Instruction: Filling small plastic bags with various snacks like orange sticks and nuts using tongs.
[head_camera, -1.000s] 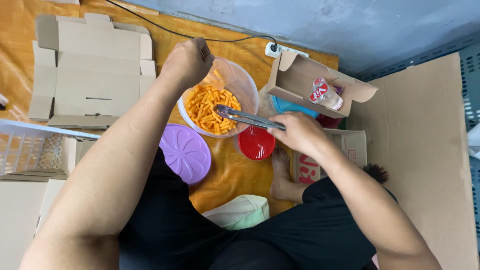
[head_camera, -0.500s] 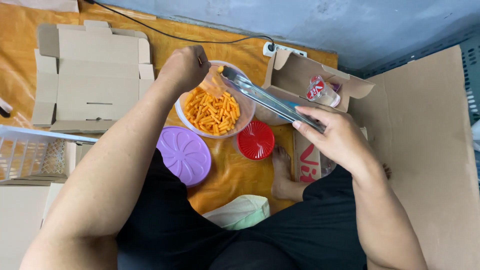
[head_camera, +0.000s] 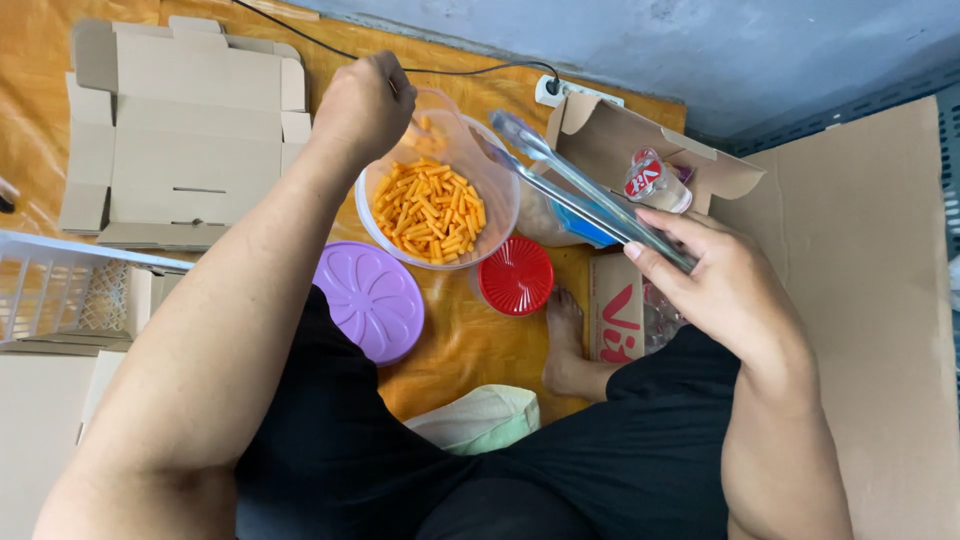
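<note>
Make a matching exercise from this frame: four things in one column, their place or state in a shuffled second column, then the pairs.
Things:
1. tongs
2. clear bowl of orange sticks
3. purple lid
4. red lid

Places:
A. flat on the mat by the left thigh
B. held in the right hand
C. gripped at the rim by the left hand
D. beside the bare foot

Pairs: 1-B, 2-C, 3-A, 4-D

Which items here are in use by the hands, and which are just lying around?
In use:
left hand on the rim of the clear tub
orange snack sticks inside it
right hand holding metal tongs

Lying about:
purple lid
red lid
flat cardboard box
white basket
</note>
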